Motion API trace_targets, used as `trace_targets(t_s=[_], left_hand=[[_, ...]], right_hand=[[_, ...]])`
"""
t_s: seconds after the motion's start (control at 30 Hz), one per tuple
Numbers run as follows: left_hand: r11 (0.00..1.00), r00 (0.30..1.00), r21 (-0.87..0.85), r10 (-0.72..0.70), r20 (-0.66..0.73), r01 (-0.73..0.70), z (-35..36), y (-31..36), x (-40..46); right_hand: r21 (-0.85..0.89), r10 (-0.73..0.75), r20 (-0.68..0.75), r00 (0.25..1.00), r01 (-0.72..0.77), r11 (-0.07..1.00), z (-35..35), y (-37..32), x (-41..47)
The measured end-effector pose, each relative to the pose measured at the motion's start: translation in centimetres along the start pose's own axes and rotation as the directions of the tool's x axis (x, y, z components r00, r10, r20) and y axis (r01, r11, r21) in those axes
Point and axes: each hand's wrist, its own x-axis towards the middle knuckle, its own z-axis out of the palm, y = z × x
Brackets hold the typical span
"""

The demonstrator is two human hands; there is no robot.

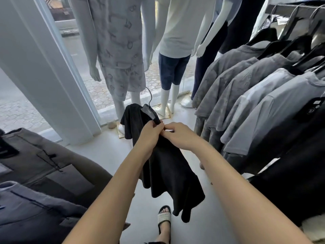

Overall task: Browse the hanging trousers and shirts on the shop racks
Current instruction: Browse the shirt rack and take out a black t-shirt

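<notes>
Black shirt [163, 162] on a hanger [150, 110], held off the rack at mid-aisle, low over the floor; the hook is pointed away, toward the mannequins [121, 50].

Left hand [149, 136]: fingers curled round the dark hanger shoulder and the fabric under it. Right hand [181, 136]: fingertips pinched on something small at the collar edge, just beside the left hand; what exactly is pinched cannot be told.

Hem is draped down close to a sandalled foot [164, 219].

Risks, as judged:
- The shirt is seated on one hanger shoulder only, it seems; a tug at the collar could slide it off onto the floor.
- The trailing hem could be stepped on if a step is taken forward.
- The free hook could be snagged on the grey shirts [246, 95] hung close on the rack at right when the hanger is returned, and a neighbour could be pulled off.

Folded trousers [44, 164] are seen at lower left, untouched.
</notes>
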Motion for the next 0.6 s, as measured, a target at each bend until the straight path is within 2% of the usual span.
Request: trace_targets(t_s=[0.13, 0.2, 0.37, 0.5, 0.6], left_hand=[[0.993, 0.999, 0.109, -0.036, 0.0, 0.035, -0.4, 0.1, -1.2], [0.987, 0.999, 0.151, -0.052, 0.015, 0.049, -0.5, 0.2, -1.8], [0.954, 0.998, 0.296, -0.051, 0.041, 0.037, -1.1, 0.6, -2.0], [0.918, 0.999, 0.396, -0.041, -0.007, 0.04, -1.6, 1.8, -1.9], [0.851, 1.0, 0.525, -0.005, 0.019, -0.005, -1.6, 3.0, -2.0]], right_hand=[[0.077, 0.089, 0.128, 0.988, -0.099, 0.992, -0.5, 0.8, -0.6], [0.14, 0.094, 0.144, 0.985, -0.115, 0.984, -0.6, 1.7, -0.9], [0.243, 0.219, -0.014, 0.976, -0.209, 0.947, -2.2, 4.4, -1.4], [0.359, 0.296, -0.124, 0.947, -0.235, 0.903, -3.0, 6.0, -2.2], [0.411, 0.333, -0.163, 0.929, -0.243, 0.879, -3.5, 6.7, -3.2]])
